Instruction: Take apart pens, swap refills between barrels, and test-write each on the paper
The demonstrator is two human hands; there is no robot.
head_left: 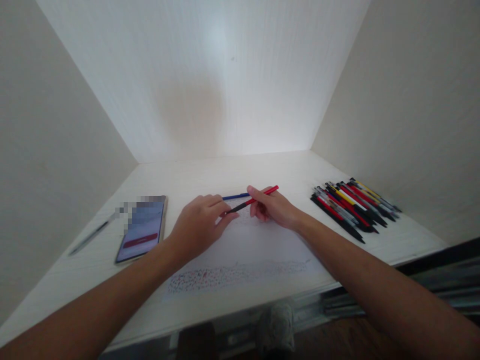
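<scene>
Between my two hands is a red pen [258, 198] with a dark grip, tilted up to the right. My left hand [202, 220] pinches its dark tip end, and my right hand [272, 205] has thumb and fingers closed on its red barrel. Just behind them a blue pen [235, 196] lies across the top of a white sheet of paper [247, 250]. Small red and dark marks cover a band along the sheet's near edge, and fainter marks show near its top, partly hidden by my hands.
A phone [144, 232] with its screen lit lies left of the paper. Farther left is a slim clear pen [90, 237]. Several pens [352, 205] in red, black, yellow and white are piled at the right. Walls enclose the white table [180, 172] on three sides.
</scene>
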